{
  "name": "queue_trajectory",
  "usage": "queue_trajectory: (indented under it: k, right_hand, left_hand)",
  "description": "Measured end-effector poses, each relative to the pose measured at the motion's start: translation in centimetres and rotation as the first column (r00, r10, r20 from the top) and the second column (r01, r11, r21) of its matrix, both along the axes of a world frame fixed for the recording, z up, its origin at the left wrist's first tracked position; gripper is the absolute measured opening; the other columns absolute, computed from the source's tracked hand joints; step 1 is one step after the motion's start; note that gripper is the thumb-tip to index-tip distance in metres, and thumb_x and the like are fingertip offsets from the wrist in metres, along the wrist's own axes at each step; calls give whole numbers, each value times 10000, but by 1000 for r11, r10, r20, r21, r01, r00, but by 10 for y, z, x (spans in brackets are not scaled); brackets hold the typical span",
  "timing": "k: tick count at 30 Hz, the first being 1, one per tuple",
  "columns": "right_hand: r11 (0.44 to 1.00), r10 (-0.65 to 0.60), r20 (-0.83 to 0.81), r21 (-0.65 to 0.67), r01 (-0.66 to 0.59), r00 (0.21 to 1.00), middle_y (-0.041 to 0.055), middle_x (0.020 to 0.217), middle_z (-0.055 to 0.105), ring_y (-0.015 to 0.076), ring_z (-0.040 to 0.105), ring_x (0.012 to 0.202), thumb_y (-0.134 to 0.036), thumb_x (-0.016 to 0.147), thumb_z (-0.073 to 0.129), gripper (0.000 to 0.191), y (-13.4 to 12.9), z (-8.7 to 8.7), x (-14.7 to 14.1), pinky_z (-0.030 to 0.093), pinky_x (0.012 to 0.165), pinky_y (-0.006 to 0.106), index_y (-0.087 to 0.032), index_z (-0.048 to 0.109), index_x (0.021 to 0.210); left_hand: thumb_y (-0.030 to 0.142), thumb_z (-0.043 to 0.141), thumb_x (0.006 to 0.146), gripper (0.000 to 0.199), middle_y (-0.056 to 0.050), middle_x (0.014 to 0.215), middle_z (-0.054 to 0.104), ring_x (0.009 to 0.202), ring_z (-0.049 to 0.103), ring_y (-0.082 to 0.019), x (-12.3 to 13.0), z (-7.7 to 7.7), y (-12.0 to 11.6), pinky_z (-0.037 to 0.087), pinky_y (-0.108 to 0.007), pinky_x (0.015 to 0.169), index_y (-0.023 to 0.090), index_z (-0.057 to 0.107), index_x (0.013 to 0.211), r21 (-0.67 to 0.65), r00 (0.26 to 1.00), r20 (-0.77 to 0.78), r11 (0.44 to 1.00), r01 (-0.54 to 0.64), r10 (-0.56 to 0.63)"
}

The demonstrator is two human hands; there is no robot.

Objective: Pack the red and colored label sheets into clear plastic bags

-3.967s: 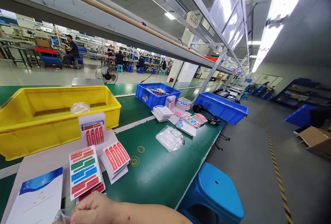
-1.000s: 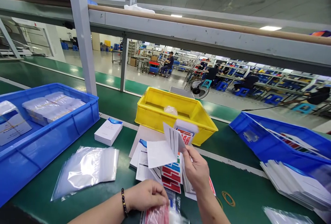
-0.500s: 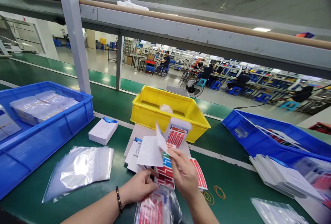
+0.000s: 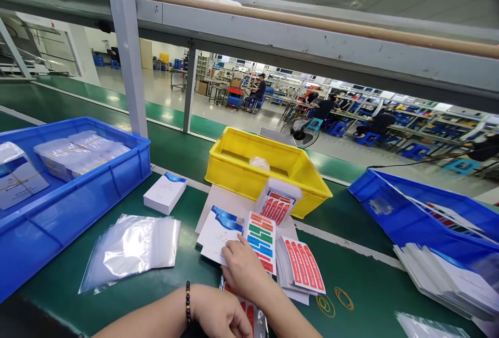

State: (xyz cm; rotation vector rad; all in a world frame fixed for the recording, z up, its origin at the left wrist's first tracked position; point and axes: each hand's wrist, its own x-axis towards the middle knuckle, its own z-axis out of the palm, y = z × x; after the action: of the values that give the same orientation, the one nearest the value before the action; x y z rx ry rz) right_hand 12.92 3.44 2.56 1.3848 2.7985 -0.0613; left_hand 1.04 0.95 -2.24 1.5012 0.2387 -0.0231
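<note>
My right hand (image 4: 245, 268) reaches across to a white booklet with a blue wavy top (image 4: 218, 242), its fingers bent over the right edge; the thumb is hidden. This booklet lies askew on a small stack. Below, my left hand (image 4: 222, 314), with a dark bead bracelet at the wrist, is curled by a clear plastic bag (image 4: 260, 322) holding a red-printed sheet. Its fingertips are partly hidden against the bag. Right of the booklets lies a sheet of coloured stickers (image 4: 262, 236). Beside it fans a pile of red sticker sheets (image 4: 304, 265).
A yellow bin (image 4: 268, 171) stands behind the papers, with red-printed sheets leaning on it. Blue bins flank the bench, left (image 4: 78, 197) and right (image 4: 424, 208). Clear bags (image 4: 132, 249) and a booklet stack (image 4: 166, 192) lie left; rubber bands (image 4: 343, 299) lie right.
My right hand has moved from the raised, opened papers to the booklet at the left. The coloured sticker sheet now lies uncovered. My left hand has come lower, and the view has shifted slightly.
</note>
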Motion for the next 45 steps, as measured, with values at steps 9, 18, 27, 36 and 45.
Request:
queue_trajectory:
  k: [9, 18, 27, 36, 45]
  right_hand:
    - [860, 224, -532, 502, 91, 817, 101, 933, 635, 179, 592, 849, -114, 864, 396, 257, 0, 19, 43, 461, 722, 313, -163, 566, 1051]
    - [959, 252, -627, 265, -102, 737, 83, 860, 600, 184, 560, 790, -180, 859, 441, 178, -49, 43, 78, 468, 664, 324, -179, 556, 994]
    - [915, -258, -426, 180, 361, 867, 116, 1079, 550, 294, 452, 1049, -222, 686, 646, 484, -20, -12, 93, 339, 924, 495, -156, 532, 1152]
    - [871, 12, -627, 390, 300, 779, 56, 842, 598, 179, 535, 796, -108, 834, 453, 185, -22, 0, 100, 431, 715, 340, -182, 592, 931]
    - [925, 268, -555, 377, -50, 788, 52, 735, 536, 158, 471, 697, -68, 782, 443, 204, -56, 34, 57, 385, 621, 314, -158, 573, 911]
  left_hand:
    - [702, 479, 681, 649, 17, 488, 471, 374, 340, -55, -2, 33, 8, 248, -182, 384, 100, 662, 839, -268, 844, 65, 824, -499, 533]
    - [397, 641, 685, 423, -137, 831, 667, 767, 615, -208, 0, 31, 14, 436, -321, 770, 53, 647, 931, -707, 681, 41, 504, -497, 731]
    - [432, 798, 483, 512, -117, 765, 683, 656, 625, -148, -3, 16, 13, 471, -253, 687, 50, 696, 809, -606, 890, -119, 678, -416, 441]
    - [374, 795, 520, 442, -153, 765, 680, 658, 636, -189, -3, 25, 13, 482, -282, 682, 23, 685, 764, -633, 831, -187, 583, -510, 524]
    - [436, 466, 848, 454, -192, 968, 654, 901, 628, -270, 12, 37, 17, 444, -368, 856, 27, 618, 975, -839, 667, -180, 241, -488, 723]
